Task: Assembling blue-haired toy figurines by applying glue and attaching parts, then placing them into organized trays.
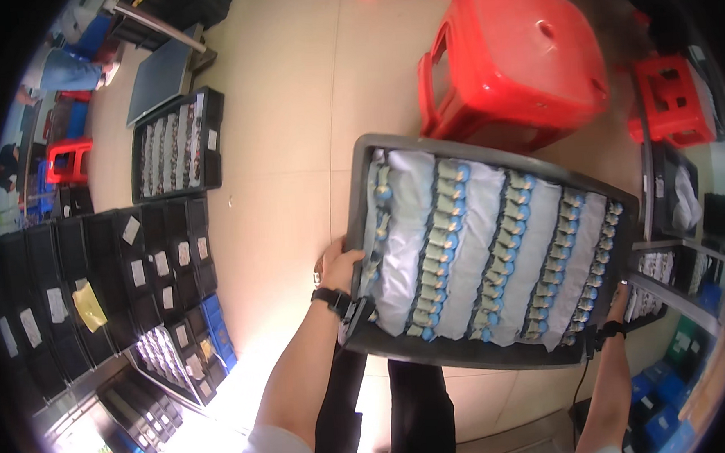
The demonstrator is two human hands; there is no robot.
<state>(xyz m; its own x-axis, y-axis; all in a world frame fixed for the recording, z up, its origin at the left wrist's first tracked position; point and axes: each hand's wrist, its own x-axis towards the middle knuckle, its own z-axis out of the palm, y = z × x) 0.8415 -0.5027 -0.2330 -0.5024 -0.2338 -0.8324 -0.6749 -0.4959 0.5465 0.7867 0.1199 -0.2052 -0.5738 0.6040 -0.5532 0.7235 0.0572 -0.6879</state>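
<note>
Two bare hands support one dark tray at its opposite short ends. Nearest the wearer, the left hand (340, 266) sits at nine o'clock to the tray's centre, thumb laid toward the rim and fingers curled closed about the outer wall, with no gap for slipping. The right hand (620, 297) lies between three and four o'clock, against the far end wall; its fingers are largely hidden there, so how tightly they close cannot be told. The dark tray (468, 355) thus lies between the two palms, outside wall to skin, with no finger among the contents. Within it, small blue-and-olive figures (444, 255) stand in rows, parted by pale sheets (401, 249).

Good handling, as judged from this view, calls for equal lift at both ends, a level base and slow turns, since the loose-looking figures could topple or slide against one another. Grips set opposite one another, under the rim, would limit twisting.

Farther off, at twelve o'clock, a red stool (534, 53) stands just beyond the tray's upper edge; its legs deserve clearance. At nine o'clock, well apart, rise stacked black trays (107, 277); toward ten o'clock another filled tray (212, 144) rests beyond them.
</note>
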